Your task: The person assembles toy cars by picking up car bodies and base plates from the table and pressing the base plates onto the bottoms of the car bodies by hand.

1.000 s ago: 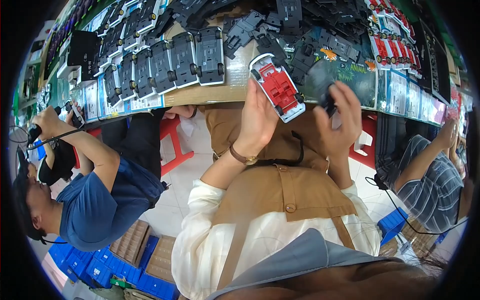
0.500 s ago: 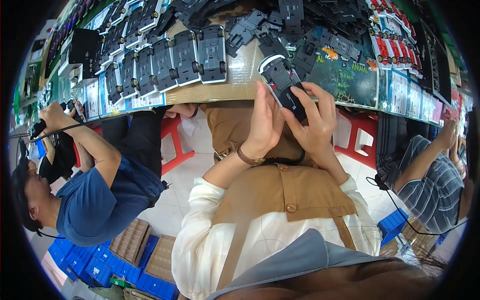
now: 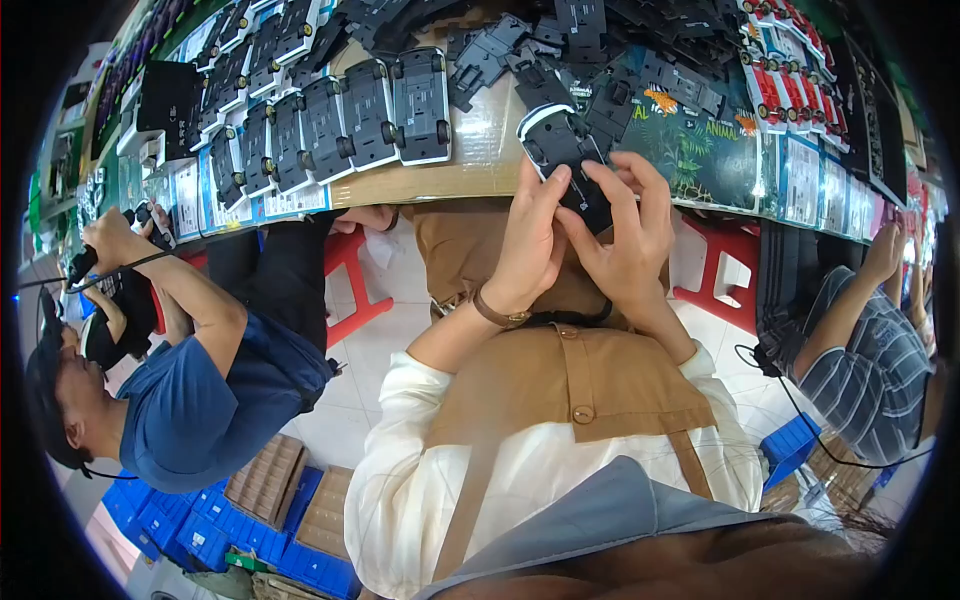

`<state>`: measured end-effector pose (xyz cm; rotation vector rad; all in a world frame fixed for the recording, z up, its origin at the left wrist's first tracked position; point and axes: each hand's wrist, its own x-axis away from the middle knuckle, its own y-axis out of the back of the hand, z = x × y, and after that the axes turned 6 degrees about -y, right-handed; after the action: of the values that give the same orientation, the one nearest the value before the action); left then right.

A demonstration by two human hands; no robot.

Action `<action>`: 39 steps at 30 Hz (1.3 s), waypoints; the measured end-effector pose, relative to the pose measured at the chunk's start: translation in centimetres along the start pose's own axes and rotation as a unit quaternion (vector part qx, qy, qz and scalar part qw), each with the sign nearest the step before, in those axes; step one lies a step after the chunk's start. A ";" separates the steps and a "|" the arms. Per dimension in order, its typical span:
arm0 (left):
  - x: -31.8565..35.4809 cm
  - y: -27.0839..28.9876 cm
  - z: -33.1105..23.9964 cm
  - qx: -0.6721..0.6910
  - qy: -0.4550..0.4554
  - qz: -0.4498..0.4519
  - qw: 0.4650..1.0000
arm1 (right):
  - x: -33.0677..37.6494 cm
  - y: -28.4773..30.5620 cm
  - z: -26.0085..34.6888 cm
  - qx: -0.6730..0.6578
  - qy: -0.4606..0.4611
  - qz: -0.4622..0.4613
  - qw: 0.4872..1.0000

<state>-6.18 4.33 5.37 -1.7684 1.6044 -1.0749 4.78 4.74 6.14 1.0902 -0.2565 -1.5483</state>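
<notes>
A toy car (image 3: 556,142) with a white body and black base plate is held underside up over the table's near edge. My left hand (image 3: 530,245) is closed along its left side, with the thumb on the base plate. My right hand (image 3: 630,230) grips the opposite side, its fingers bent over the near end of the plate. Some of the car is hidden under my fingers. Beyond it lies a pile of loose black base plates (image 3: 487,62). To the left, white toy cars (image 3: 421,105) stand in rows, wheels and black undersides up.
Red and white toy cars (image 3: 772,95) sit at the right of the table, near a dark mat (image 3: 690,165). A co-worker in blue (image 3: 190,400) sits left, another in a checked shirt (image 3: 860,365) right. Red stools (image 3: 352,285) and blue bins (image 3: 205,540) are below.
My left thumb has come down onto the black base plate, where my left hand was flatter before. The red bits seen at the plate are now out of sight. The car has barely shifted.
</notes>
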 end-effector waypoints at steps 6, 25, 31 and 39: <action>0.0 0.1 0.3 -0.028 -0.022 0.009 0.999 | 0.1 -0.4 -0.4 -0.006 0.016 -0.012 1.000; -0.4 1.1 0.6 -0.069 -0.038 -0.031 0.996 | -0.3 -0.1 0.5 0.007 -0.016 0.048 0.999; -0.4 2.3 -1.5 -0.085 -0.084 -0.043 0.992 | -1.1 0.8 1.1 -0.060 -0.015 0.078 0.995; -1.7 5.7 -21.1 -0.347 -0.299 -0.176 0.871 | 0.2 3.1 -2.6 -0.077 -0.042 0.034 0.996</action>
<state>-26.73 7.85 12.05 -2.5948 1.3594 0.0283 8.80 4.62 6.76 0.8891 -0.2263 -1.5280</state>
